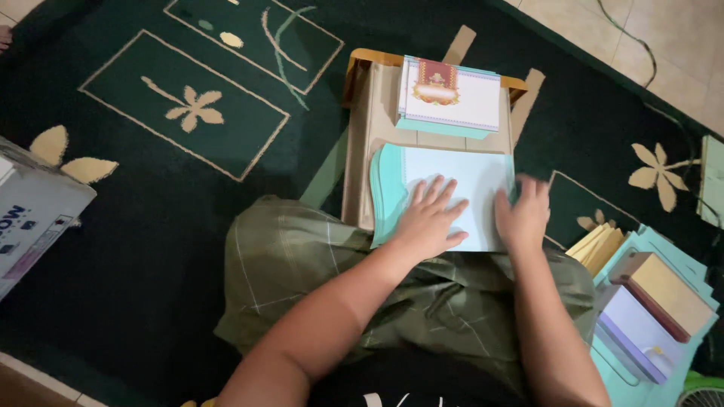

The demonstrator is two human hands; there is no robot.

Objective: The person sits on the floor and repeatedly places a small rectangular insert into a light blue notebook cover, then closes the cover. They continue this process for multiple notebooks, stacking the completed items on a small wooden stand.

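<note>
Two hands working: left hand (428,218) is lying flat, fingers spread, on pale blue sheet (452,192) atop low wooden bench (362,136); right hand (523,215) is pressing its edge, grip unclear w/ blur. Beyond, finished-looking card stack (450,94) is sitting; more stacks (648,316) are waiting at right.

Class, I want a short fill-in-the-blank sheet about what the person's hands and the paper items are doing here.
1. The left hand lies flat on a pale ____ sheet.
2. The right hand is at the sheet's ____ edge.
3. A stack of cards lies at the small table's ____ end.
4. The carpet is dark ____.

Missing words: blue; right; far; green
</note>
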